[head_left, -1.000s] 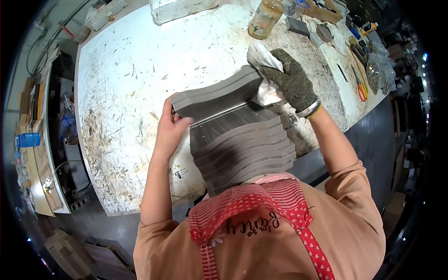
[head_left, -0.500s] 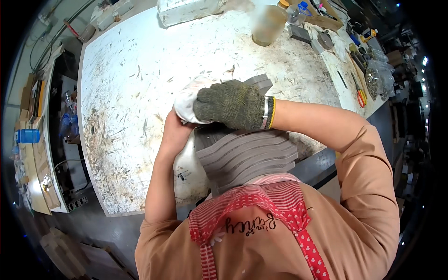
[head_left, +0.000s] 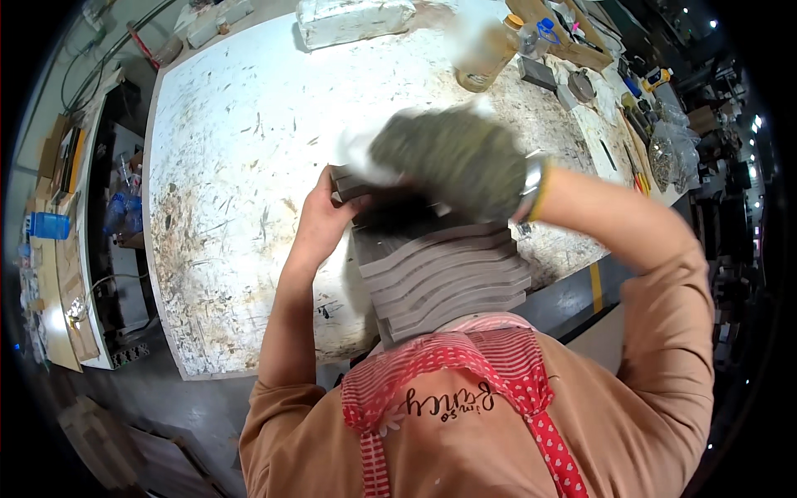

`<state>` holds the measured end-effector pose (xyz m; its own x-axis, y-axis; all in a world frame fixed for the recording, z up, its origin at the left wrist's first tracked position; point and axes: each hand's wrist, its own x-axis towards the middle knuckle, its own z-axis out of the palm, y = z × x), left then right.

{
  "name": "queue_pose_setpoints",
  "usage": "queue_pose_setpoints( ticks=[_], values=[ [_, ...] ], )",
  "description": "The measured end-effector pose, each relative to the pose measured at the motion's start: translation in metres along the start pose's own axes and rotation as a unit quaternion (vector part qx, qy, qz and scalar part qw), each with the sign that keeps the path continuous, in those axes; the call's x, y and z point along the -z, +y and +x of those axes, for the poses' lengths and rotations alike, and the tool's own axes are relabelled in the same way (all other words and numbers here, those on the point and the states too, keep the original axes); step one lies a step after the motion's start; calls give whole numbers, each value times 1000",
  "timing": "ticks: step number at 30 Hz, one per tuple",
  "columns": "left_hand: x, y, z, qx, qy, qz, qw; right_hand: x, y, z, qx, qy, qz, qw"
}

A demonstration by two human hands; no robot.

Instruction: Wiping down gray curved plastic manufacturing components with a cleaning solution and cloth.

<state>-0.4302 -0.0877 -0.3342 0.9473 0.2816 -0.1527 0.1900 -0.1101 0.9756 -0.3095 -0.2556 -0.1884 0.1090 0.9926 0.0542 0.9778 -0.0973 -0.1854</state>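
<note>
Your gloved right hand (head_left: pixel 452 162) (motion-blurred), fingers clenched on white cloth (head_left: pixel 359 158), has swept left across top of grey slab stack (head_left: pixel 444 274) at workbench (head_left: pixel 232 166) edge; bare left hand (head_left: pixel 320 220) grips stack's left side; wiping under way

White wrapped block package (head_left: pixel 355 18) at bench's far edge; clear bag (head_left: pixel 671 149) right.

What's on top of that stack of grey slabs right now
The gloved right hand presses a white cloth onto the stack of grey slabs. The top slab's face beneath is mostly hidden.
</note>
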Motion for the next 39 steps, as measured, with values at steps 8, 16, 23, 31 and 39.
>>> queue_pose_setpoints(
  ticks=[8,16,23,31,39],
  values=[
    [-4,11,6,-21,-17,-96,995,-11,18,-31,-68,-258,-109,958],
    [-8,7,-7,-27,-13,-48,998,23,61,-84,-213,121,109,963],
    [-4,-5,1,-1,-43,15,999,-114,38,-17,44,222,-58,972],
    [-6,16,0,-32,-39,40,998,23,52,-43,-81,-133,-143,977],
    [-12,16,-8,-20,-40,46,998,-21,30,-23,-6,222,18,975]
  ],
)
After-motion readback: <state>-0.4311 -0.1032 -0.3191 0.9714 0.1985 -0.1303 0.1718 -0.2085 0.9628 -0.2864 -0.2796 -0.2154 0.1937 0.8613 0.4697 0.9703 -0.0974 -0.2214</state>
